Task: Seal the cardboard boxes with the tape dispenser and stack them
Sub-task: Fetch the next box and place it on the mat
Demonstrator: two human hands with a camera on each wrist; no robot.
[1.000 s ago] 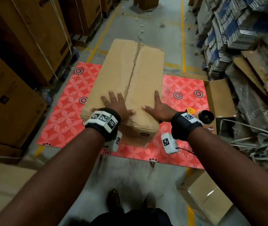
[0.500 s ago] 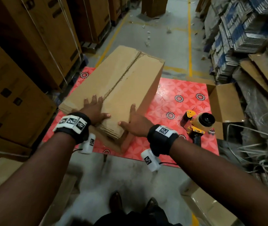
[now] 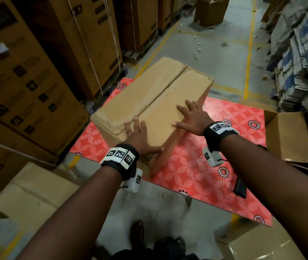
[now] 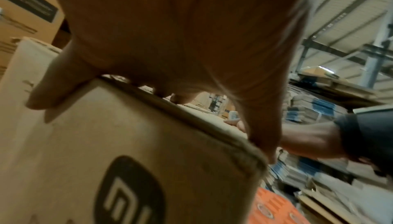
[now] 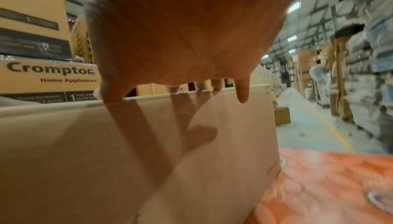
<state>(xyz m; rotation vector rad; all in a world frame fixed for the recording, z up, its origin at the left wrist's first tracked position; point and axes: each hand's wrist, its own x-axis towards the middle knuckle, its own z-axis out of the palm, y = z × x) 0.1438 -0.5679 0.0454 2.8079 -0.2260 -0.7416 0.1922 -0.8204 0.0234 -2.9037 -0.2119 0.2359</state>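
A long brown cardboard box [image 3: 149, 98] lies skewed on the red flowered table [image 3: 196, 166], its near end hanging past the table's left front edge. Its top flaps meet in an untaped seam [image 3: 166, 89]. My left hand [image 3: 140, 137] lies flat on the box's near end [image 4: 127, 143], fingers straight, thumb along the corner. My right hand [image 3: 192, 117] presses flat on the top by the right edge [image 5: 170, 96], fingers spread. The tape dispenser is mostly hidden under my right forearm; only its black handle [image 3: 240, 188] shows.
An open cardboard box [image 3: 288, 136] stands at the table's right end. Another closed box [image 3: 35, 192] sits on the floor at lower left, one more at lower right [image 3: 258, 243]. Tall stacked cartons [image 3: 27, 76] line the left; bundled flat cartons [image 3: 299, 53] pile on the right.
The box has swung so its far end points right and its near end left, sliding leftward on the table. My right hand moved further along the top; my forearm now covers the dispenser.
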